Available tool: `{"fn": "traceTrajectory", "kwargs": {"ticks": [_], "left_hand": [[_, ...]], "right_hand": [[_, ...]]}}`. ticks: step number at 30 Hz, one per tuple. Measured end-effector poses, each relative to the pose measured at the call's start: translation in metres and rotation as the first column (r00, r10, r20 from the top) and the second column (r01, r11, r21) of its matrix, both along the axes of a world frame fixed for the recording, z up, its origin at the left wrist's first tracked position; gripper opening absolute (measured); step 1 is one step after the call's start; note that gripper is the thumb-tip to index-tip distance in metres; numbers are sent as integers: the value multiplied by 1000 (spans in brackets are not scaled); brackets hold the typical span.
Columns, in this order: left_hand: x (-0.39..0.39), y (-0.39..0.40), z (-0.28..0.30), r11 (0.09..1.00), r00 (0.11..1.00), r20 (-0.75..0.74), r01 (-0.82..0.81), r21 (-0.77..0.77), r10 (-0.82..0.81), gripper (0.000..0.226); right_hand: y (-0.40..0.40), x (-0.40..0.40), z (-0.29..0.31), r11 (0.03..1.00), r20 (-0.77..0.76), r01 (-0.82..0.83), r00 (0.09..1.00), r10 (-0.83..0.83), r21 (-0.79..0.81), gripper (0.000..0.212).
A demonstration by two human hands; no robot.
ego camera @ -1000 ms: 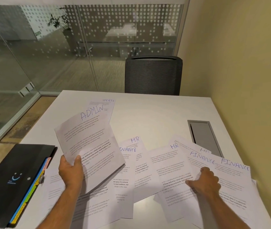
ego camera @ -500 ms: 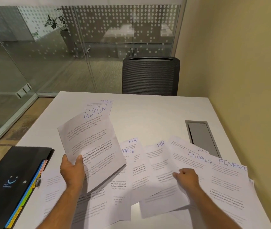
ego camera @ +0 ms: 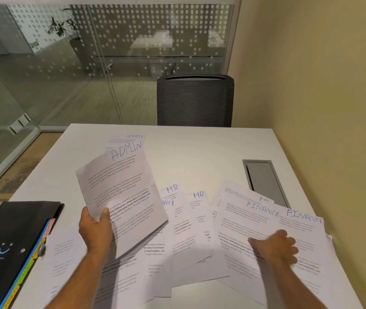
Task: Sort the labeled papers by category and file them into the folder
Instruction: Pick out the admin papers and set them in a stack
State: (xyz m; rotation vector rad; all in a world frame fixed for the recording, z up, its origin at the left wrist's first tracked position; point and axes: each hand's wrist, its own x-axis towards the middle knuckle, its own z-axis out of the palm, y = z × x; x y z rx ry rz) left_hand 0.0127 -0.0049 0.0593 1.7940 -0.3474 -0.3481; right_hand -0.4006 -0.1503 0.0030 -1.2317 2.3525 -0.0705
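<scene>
left hand [ego camera: 96,228] up — admin sheet [ego camera: 121,197] pinched

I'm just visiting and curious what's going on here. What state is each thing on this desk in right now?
ADMIN paper: lifted off the table, held by the left hand.
FINANCE papers: lying overlapped; right hand rests on them.
HR papers: flat, partly covered.
SPORTS paper: flat, mostly hidden behind the ADMIN paper.
Black folder: closed, coloured tabs showing.
Table hatch: shut.

My white table [ego camera: 199,148] carries the black folder [ego camera: 10,241] at nine o'clock, a SPORTS sheet [ego camera: 133,139] toward eleven, overlapping HR and FINANCE papers [ego camera: 199,230] fanned across six to three, and a grey hatch [ego camera: 264,181] at two.
</scene>
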Motion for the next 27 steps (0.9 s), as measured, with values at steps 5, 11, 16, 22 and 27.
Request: {"fn": "traceTrajectory", "kwargs": {"ticks": [5, 11, 16, 22, 27], "left_hand": [[-4, -3, -2, 1000, 1000, 1, 3, 5, -3, 40], [-1, -4, -1, 1000, 1000, 2, 6, 3, -6, 38], [-2, -6, 1, 1000, 1000, 5, 2, -17, -1, 36], [-5, -9, 1, 1000, 1000, -5, 12, -18, -13, 33], [-6, -10, 0, 1000, 1000, -17, 26, -17, -27, 35]], "right_hand": [[-6, -5, -9, 990, 125, 135, 982, -138, 37, 97], [-4, 6, -9, 988, 297, 20, 954, 27, -152, 32], [7, 41, -12, 962, 471, -40, 866, 168, -269, 22], [16, 76, -6, 978, 760, -58, 621, 191, -198, 24], [14, 23, -21, 838, 82, -303, 922, 378, -454, 49]]}}
